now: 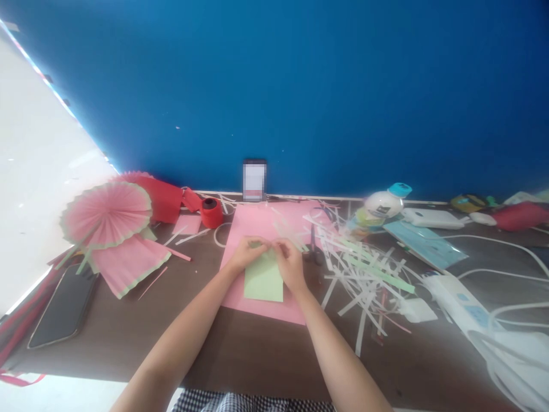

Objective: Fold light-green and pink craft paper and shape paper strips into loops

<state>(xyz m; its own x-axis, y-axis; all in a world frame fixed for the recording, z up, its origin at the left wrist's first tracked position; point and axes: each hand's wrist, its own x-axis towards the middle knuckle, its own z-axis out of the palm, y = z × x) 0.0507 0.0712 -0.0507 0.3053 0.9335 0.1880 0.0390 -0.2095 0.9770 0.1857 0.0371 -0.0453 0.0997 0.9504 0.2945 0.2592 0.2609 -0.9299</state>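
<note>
A light green sheet of paper (pixel 264 281) lies over a larger pink sheet (pixel 234 286) on the dark table. At its top edge, my left hand (pixel 249 252) pinches from the left with fingers closed. My right hand (pixel 290 262) is closed at the same edge from the right, its fingertips close to those of the left. The fingertips are blurred, so any fold between them cannot be made out. Just right of my right hand lie dark-handled scissors (pixel 315 252).
Paper strips (pixel 364 280) are heaped on the right, before a glue bottle (pixel 384 205) and a white power strip (pixel 458 300) with cables. Leftward are a pink pleated paper fan (pixel 109 214), a red roll (pixel 211 214) and a phone (pixel 62 306). Another phone (pixel 254 182) leans against the blue wall.
</note>
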